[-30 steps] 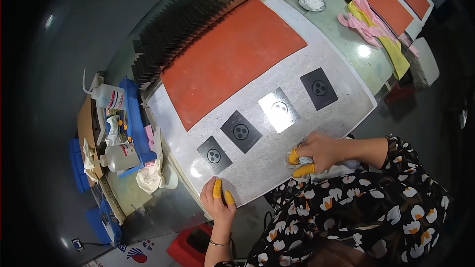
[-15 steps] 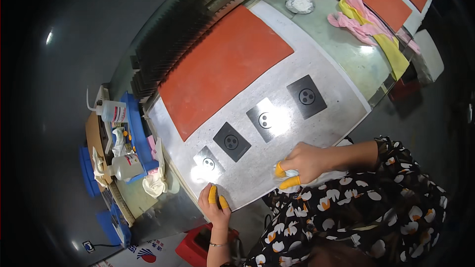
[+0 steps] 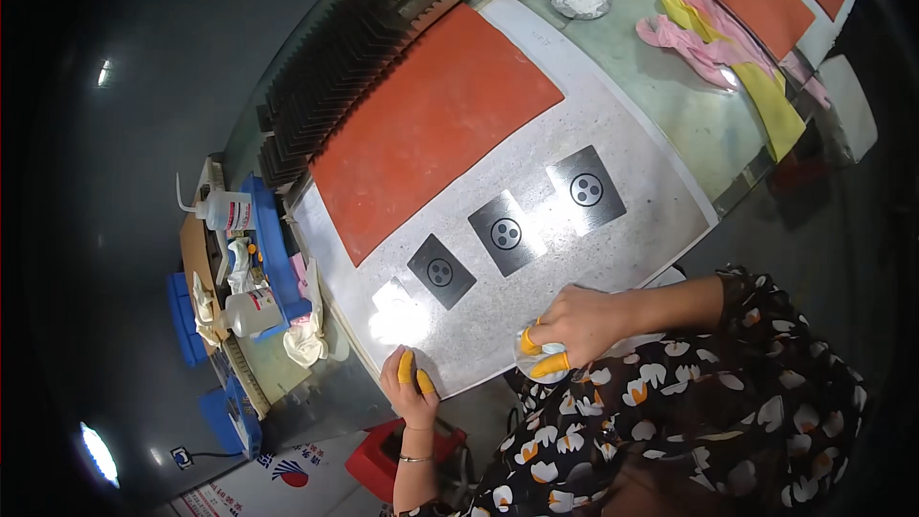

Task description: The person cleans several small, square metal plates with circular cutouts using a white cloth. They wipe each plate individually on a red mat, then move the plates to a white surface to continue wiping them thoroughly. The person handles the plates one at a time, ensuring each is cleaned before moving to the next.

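My right hand (image 3: 579,327), with yellow finger cots, is closed round a crumpled white wipe (image 3: 528,364) at the front edge of the white sheet (image 3: 622,244). Farther left, my left hand (image 3: 412,391) rests its fingers on the same edge; they lie loosely apart and hold nothing, also with yellow cots. Beyond the hands, dark metallic plates lie in a slanting row, each with a ring and three dots: a right plate (image 3: 600,206), a middle plate (image 3: 498,254) and a left plate (image 3: 455,295). Bright glare washes out the sheet at the row's left end.
An orange-red mat (image 3: 431,134) lies behind the plates, by a black pleated rack (image 3: 335,86). At left stand squeeze bottles (image 3: 230,211) and a blue tray (image 3: 273,249). A dish of white stuff (image 3: 580,0) and pink and yellow gloves (image 3: 699,33) lie far right.
My right hand has shifted slightly left with the wipe. The view has moved a little, and glare now covers the leftmost plate's place, where a ringed plate showed earlier.
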Demonstrator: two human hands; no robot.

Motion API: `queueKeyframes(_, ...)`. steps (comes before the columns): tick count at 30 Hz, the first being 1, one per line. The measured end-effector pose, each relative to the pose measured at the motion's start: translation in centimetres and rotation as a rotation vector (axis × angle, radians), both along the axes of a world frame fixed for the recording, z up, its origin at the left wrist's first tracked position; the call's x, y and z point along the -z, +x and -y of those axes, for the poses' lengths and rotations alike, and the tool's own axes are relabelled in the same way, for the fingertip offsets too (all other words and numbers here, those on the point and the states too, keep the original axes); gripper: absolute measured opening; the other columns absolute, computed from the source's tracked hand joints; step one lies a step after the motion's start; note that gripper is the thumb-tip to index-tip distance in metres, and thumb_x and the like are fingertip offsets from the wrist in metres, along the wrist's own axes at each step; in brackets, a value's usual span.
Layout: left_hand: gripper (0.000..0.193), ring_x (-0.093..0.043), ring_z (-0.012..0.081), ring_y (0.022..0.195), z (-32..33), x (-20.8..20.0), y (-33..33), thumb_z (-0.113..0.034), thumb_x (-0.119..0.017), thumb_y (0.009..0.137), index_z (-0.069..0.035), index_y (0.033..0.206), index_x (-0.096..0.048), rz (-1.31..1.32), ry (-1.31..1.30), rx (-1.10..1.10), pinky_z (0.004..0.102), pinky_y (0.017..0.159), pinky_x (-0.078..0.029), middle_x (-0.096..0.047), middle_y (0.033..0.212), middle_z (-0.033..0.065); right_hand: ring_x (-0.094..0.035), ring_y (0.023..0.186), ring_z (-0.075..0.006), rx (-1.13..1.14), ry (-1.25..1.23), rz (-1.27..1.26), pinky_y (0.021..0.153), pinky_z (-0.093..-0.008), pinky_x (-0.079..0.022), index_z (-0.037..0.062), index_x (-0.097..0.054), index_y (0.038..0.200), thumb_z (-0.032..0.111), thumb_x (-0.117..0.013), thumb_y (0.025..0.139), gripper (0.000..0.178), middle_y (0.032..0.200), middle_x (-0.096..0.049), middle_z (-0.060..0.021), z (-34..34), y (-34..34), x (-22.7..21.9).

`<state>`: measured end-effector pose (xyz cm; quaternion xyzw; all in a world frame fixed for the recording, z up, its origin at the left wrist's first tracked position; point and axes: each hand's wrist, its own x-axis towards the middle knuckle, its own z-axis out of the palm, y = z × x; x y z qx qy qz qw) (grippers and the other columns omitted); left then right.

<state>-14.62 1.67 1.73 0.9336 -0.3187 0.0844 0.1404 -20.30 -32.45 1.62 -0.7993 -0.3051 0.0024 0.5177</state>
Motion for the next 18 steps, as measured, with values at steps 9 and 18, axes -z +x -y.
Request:
queueKeyframes(9,0.081,-0.036,0.0385,0.122,10.3,-2.8,2.4,-0.016,-0.077,0.061,0.001,0.13,-0.037,-0.166,-0.135,-0.034,0.0457,0.101,-0.027,-0.039,0.133,0.0216,-0.062,0.065,-0.0305,0.336,-0.327,-0.072,0.057,-0.043,-0.046,0.0126,-0.061,0.095,0.032,-0.059,0.082,0.023,0.07,-0.061,-0.0121,4.5,-2.5,-3.8)
queueKeyframes(18,0.084,-0.034,0.0328,0.127,18.4,-2.5,7.7,-0.025,-0.079,0.06,0.001,0.13,-0.039,-0.228,0.023,0.345,0.044,0.102,-0.024,-0.042,0.134,0.0166,-0.06,0.055,-0.0288,0.508,-0.746,-0.133,0.049,-0.0387,-0.044,0.0074,-0.061,0.085,0.038,-0.063,0.078,0.031,0.061,-0.06,-0.0109,5.8,-1.2,-2.8)
